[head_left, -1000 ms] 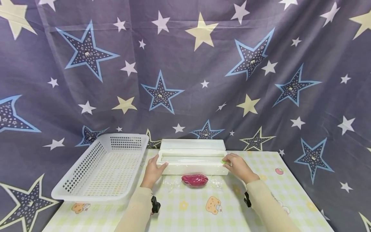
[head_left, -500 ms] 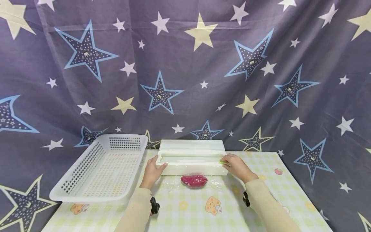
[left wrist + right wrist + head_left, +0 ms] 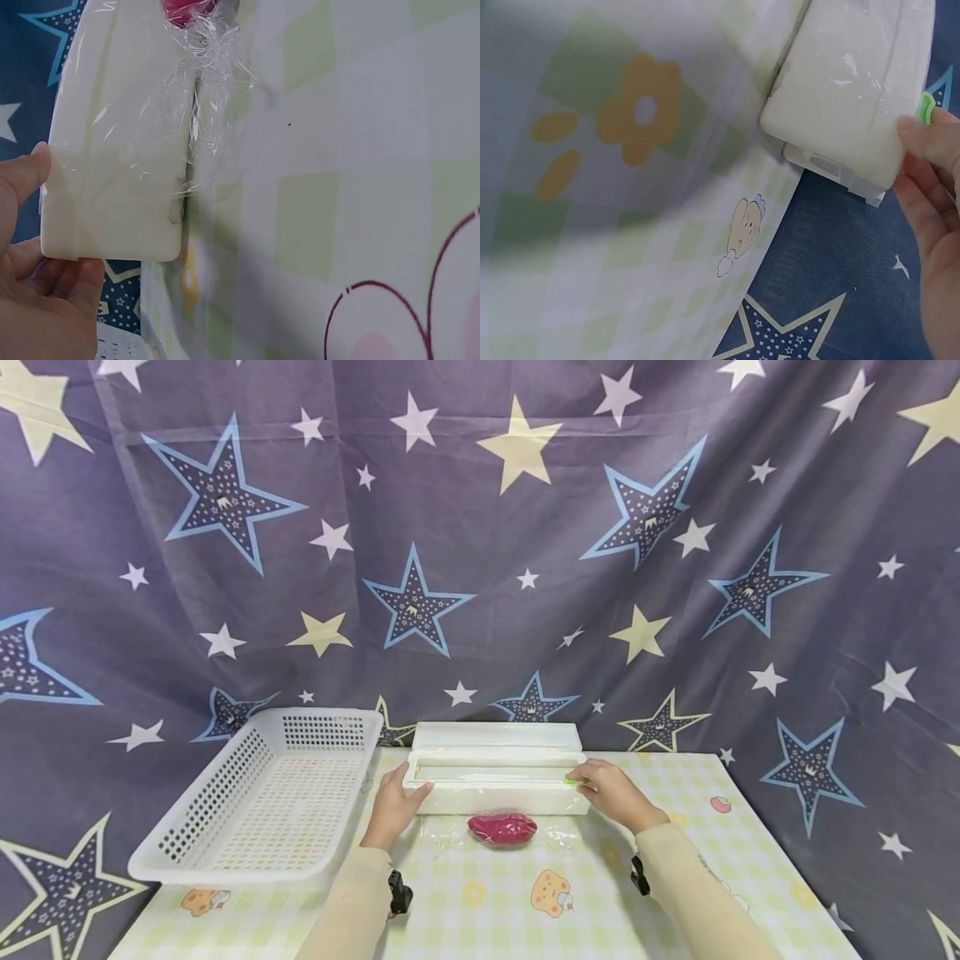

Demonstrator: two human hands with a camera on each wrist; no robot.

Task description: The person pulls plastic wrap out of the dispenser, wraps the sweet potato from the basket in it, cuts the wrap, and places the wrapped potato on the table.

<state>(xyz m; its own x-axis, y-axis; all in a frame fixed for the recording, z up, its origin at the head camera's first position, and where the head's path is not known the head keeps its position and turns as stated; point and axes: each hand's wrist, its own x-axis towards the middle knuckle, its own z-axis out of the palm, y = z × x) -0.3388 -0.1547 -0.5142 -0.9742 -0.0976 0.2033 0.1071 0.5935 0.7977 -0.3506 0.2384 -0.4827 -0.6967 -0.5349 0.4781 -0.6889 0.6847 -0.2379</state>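
The white box (image 3: 502,801) is held at its left end by the left hand (image 3: 393,806); a green tab (image 3: 573,781) is pinched by the right hand (image 3: 617,793) near the box's right end. In front of the box, a dark pink object (image 3: 502,828) (covered by clear film (image 3: 214,67)) is laid on the checked cloth (image 3: 450,931).

From the middle of the head view, a purple curtain (image 3: 450,502) spreads across 12 o'clock, with a yellow star (image 3: 520,446) there and blue-edged ones at 10 o'clock (image 3: 223,493) and between 1 and 2. A green-checked tablecloth (image 3: 450,931) lies at 6, with a printed strawberry (image 3: 722,804) at 4. At 8, a white basket (image 3: 225,875) with holed walls stands on it.
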